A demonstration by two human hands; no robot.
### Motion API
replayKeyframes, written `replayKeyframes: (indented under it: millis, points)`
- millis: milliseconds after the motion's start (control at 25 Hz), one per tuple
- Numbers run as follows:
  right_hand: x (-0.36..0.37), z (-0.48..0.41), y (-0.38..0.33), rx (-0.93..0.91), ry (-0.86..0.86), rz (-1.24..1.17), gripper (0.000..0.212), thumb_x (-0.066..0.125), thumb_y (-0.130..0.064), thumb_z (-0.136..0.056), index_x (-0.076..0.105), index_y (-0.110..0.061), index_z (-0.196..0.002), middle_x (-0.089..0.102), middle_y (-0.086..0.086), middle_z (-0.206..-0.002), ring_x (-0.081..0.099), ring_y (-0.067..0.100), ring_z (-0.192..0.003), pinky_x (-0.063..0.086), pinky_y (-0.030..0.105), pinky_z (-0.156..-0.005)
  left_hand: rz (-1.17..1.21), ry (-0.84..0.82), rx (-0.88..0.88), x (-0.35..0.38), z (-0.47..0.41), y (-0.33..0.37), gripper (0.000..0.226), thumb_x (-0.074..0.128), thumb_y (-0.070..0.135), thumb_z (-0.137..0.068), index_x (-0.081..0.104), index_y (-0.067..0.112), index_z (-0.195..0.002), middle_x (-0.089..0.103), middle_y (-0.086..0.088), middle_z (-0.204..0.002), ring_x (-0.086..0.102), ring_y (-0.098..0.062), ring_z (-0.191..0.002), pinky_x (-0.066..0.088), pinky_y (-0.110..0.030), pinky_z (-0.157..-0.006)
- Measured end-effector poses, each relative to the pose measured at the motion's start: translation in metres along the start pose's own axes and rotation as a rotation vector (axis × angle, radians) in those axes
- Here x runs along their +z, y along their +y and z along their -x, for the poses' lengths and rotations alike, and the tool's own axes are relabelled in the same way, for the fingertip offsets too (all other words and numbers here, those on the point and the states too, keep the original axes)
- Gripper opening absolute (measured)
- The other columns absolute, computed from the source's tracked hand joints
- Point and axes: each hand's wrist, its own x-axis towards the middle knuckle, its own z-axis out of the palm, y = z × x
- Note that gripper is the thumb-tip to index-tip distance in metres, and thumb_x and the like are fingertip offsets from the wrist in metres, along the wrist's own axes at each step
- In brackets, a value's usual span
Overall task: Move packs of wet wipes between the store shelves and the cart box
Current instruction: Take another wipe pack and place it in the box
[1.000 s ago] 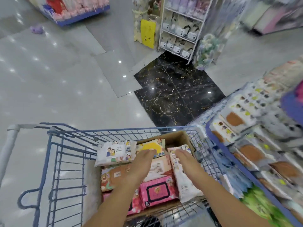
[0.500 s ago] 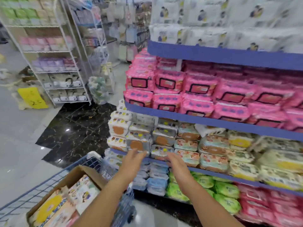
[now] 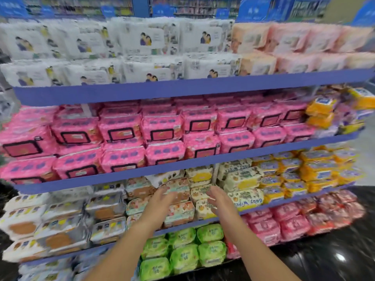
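Two bare hands reach out to a big store shelf full of wet wipes

The blue shelves [image 3: 182, 88] fill the view, and a shiny black floor [image 3: 324, 250] shows low on the right. White packs [image 3: 150, 41] sit on the top shelf, pink packs [image 3: 121, 134] sit on the next one down, and green packs [image 3: 182, 254] sit at the bottom. Both arms stretch out to the third shelf. The left hand [image 3: 162, 199] and the right hand [image 3: 220, 199] are loose, with fingers spread a little, and they hold nothing. Between them, small teal and orange packs [image 3: 180, 211] are stacked on that shelf. I cannot tell if the fingers touch them
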Motion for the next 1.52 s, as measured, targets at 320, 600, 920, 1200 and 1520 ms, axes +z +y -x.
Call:
replayKeyframes:
  millis: [320,600,920,1200,1520]
  points:
    - [-0.049,-0.128,0.016,0.061,0.009,0.046,0.027,0.044,-0.048,-0.103,0.047,-0.035,-0.126,0.053,-0.004,-0.141,0.05,0.018,-0.131,0.036,0.045,-0.113,0.024,0.127,-0.272,0.01,-0.166,-0.036,0.071,0.052,0.054,-0.098,0.048,0.001,-0.145,0.06,-0.018,-0.111,0.06,-0.031,-0.098,0.042,-0.037,-0.087]
    - [-0.078,-0.22,0.041,0.201,0.034,0.052,0.044,0.058,-0.065,-0.085,0.054,-0.039,-0.121,0.056,-0.002,-0.138,0.054,0.022,-0.127,0.039,0.048,-0.113,0.43,0.337,-0.4,0.011,-0.295,-0.043,0.028,0.031,0.0,-0.11,0.047,0.013,-0.129,0.044,0.0,-0.134,0.054,-0.024,-0.108,0.053,-0.016,-0.058]
    - [-0.12,-0.235,0.051,0.154,-0.013,0.228,0.049,0.051,-0.045,-0.101,0.045,-0.025,-0.145,0.052,-0.007,-0.144,0.051,0.013,-0.129,0.042,0.022,-0.088,0.362,0.357,-0.433,0.014,-0.298,-0.093,0.009,0.056,0.016,-0.104,0.062,0.01,-0.104,0.051,-0.01,-0.133,0.06,-0.01,-0.105,0.041,-0.016,-0.062]
    - [-0.193,-0.206,0.028,0.265,-0.003,0.113,0.035,0.052,-0.045,-0.1,0.048,-0.032,-0.133,0.054,-0.01,-0.126,0.056,0.009,-0.104,0.044,0.028,-0.085,0.407,0.261,-0.697,0.155,-0.174,-0.017,0.052,0.087,0.03,-0.077,0.062,0.006,-0.116,0.065,-0.013,-0.111,0.058,-0.029,-0.089,0.056,-0.043,-0.084]
    - [-0.424,-0.172,0.009,0.407,0.094,-0.108,0.05,0.07,-0.056,-0.085,0.054,-0.028,-0.124,0.058,0.003,-0.127,0.058,0.017,-0.113,0.048,0.034,-0.097,0.026,-0.169,-0.472,0.406,-0.149,0.074,0.13,0.096,0.06,-0.034,0.052,0.01,-0.145,0.051,-0.014,-0.151,0.054,-0.031,-0.127,0.042,-0.04,-0.107]
